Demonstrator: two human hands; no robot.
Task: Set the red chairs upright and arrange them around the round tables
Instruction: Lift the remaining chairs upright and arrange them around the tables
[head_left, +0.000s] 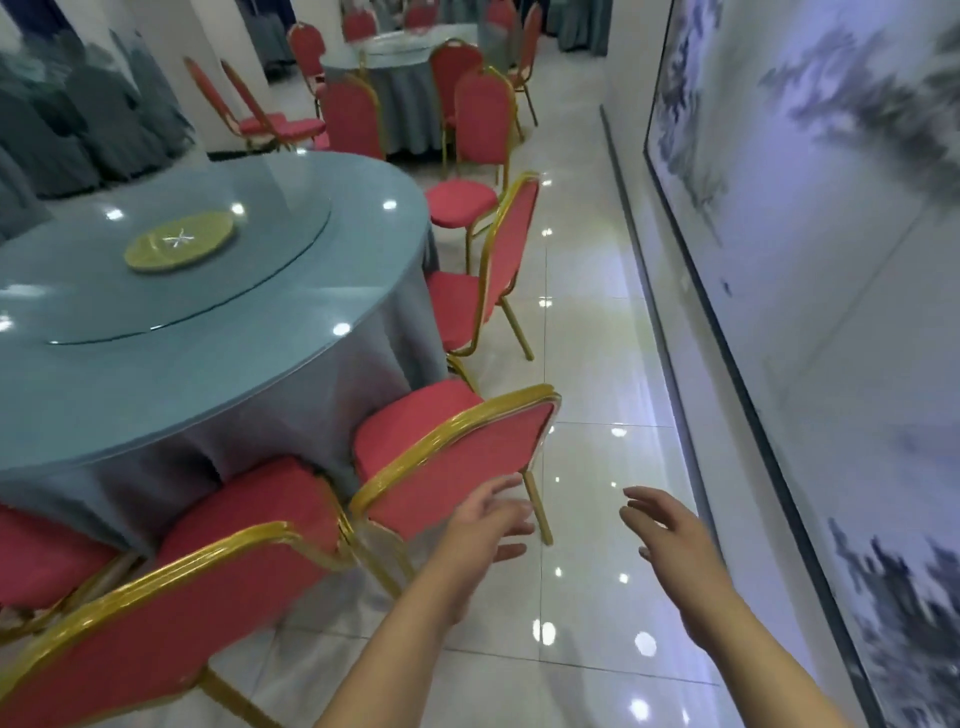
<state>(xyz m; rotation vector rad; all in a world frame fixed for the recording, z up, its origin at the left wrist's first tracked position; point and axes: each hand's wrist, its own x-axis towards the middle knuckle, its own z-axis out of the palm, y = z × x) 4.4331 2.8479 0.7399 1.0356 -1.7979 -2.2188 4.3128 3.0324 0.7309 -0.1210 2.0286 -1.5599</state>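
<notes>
Several red chairs with gold frames stand upright around a round table (156, 374) draped in blue-grey cloth. The nearest chair (135, 639) is at the bottom left, a second one (457, 462) sits just ahead of my hands, and a third (493, 275) stands further along the table's right side. My left hand (488, 525) hovers with relaxed fingers just beside the second chair's backrest, holding nothing. My right hand (670, 535) is spread open over the floor, apart from any chair.
A glass turntable with a yellow-green disc (179, 241) tops the near table. A second round table (410, 67) ringed with red chairs stands at the back. A wall with a large painted panel (810, 260) runs along the right, leaving a glossy tiled aisle (597, 364).
</notes>
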